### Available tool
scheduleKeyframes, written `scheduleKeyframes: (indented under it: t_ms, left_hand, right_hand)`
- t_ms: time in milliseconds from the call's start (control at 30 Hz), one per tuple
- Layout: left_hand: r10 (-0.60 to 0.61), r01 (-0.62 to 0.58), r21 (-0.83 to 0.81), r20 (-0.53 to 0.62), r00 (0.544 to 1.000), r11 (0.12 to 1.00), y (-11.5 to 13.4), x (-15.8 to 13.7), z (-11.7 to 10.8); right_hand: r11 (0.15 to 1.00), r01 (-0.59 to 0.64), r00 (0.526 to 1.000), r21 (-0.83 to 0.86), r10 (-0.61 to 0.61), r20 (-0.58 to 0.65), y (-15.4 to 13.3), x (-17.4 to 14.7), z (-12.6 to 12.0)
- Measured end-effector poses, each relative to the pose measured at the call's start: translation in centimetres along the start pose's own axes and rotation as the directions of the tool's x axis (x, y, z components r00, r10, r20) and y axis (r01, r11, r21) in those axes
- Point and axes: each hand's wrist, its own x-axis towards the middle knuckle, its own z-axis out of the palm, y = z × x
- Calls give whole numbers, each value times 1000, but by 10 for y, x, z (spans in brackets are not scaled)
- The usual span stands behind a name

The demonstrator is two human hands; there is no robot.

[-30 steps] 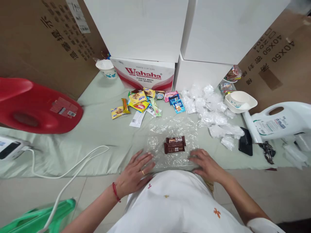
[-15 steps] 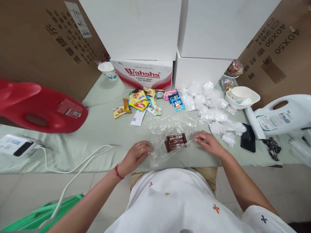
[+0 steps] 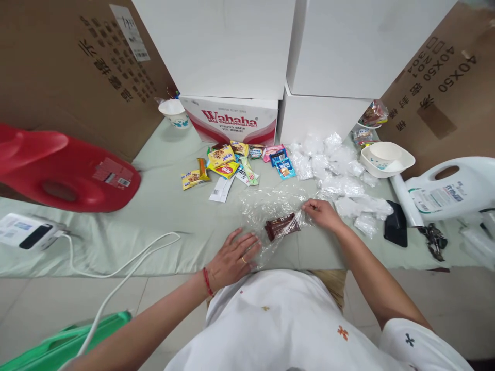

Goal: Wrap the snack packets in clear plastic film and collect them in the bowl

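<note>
The clear plastic bag [image 3: 270,216] lies flat on the pale green cloth [image 3: 162,211] over the worktop, right in front of me, with two brown chocolate bars [image 3: 282,226] resting on or inside it; through the film I cannot tell which. My right hand [image 3: 323,214] has its grip closed on the bag's far right edge, fingers pinched together on the film just beside the bars. My left hand [image 3: 234,257] lies open and flat, fingers spread, pressing the near left part of the bag against the cloth and gripping nothing.

What worries me is the film itself. It is thin and slick, so a pinch this small could slide off and let the edge drop. Since the left palm pins only one corner, a pull on the right side could drag the whole sheet and tip the bars off it. The bars sit askew, touching one another, and could separate if the plastic bunches under them.

Close by on the right lies a heap of crumpled clear bags [image 3: 340,180], near enough for a loose one to get caught up. The coloured snack packets [image 3: 232,162] sit farther back, well apart.
</note>
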Motion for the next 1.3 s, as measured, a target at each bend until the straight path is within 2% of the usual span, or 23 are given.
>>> scheduleKeyframes:
  t_ms: [67,133,167,233,267,300,333,400,467,500,533,567,633,667,700,800,900,967,1000,1100,1167,1300]
  left_hand:
    - [-96,94,-36,-33,995,995,-1,0,5]
    - [-280,272,-109,-73,957,956,-7,9,8]
    - [-414,400,-142,-90,906,906,-12,15,10]
    - [-661,644,-162,-95,744,748,-25,28,14]
    - [-740,727,-142,-96,665,672,-32,33,15]
    - [-786,779,-109,-107,609,618,-39,37,17]
    - [-808,807,-72,-135,574,586,-45,40,17]
    - [-809,837,-15,-264,525,548,-51,42,16]
    - [-757,840,-1,-433,489,543,-47,43,13]
    - [-710,815,3,-489,507,580,-41,45,10]
    - [-651,759,11,-506,566,651,-34,47,9]
    - [-579,668,21,-478,660,744,-26,52,8]
    - [-407,431,10,-309,860,902,-11,66,12]
    - [-337,343,-7,-209,918,939,-6,74,17]
    - [-306,306,-19,-130,943,952,-3,83,23]
    - [-319,319,-21,-2,948,948,-5,103,43]
    - [-335,335,1,25,942,942,-10,106,53]
    - [-329,329,20,21,944,944,-10,103,54]
    - [-326,326,30,18,945,945,-9,102,53]
    - [-328,327,58,9,944,943,-5,100,50]
    - [-336,335,68,11,942,940,-3,101,50]
    - [-373,372,86,-8,928,924,0,103,54]
  right_hand:
    - [1000,-16,1000,-2,16,5,1,3,-1]
    - [999,-32,999,-6,32,10,1,6,-2]
    - [999,-37,999,-10,37,12,2,8,-3]
    - [999,-39,999,-38,39,13,3,10,-4]
    - [997,-36,999,-69,36,10,3,11,-5]
    - [993,-30,1000,-112,31,6,4,12,-4]
    - [986,-21,1000,-164,22,5,4,13,-4]
    - [962,0,1000,-272,2,5,5,14,-1]
    - [936,11,1000,-352,-10,5,6,14,2]
    - [926,14,1000,-378,-14,3,7,15,4]
    - [918,16,1000,-396,-15,4,7,15,5]
    - [912,19,1000,-410,-17,9,8,15,6]
    - [901,25,999,-434,-13,32,7,14,5]
    - [892,24,999,-451,-2,48,5,14,3]
    - [879,19,998,-477,12,61,2,14,1]
    - [795,14,1000,-607,-14,5,-15,22,-6]
    - [715,107,980,-691,-193,-47,-42,45,-4]
    - [679,223,963,-700,-267,48,-60,67,5]
    - [666,265,958,-698,-261,114,-68,78,11]
    - [670,302,951,-678,-164,261,-86,101,21]
    - [693,313,941,-650,-130,314,-93,103,18]
    - [778,431,886,-457,-270,376,-92,70,4]
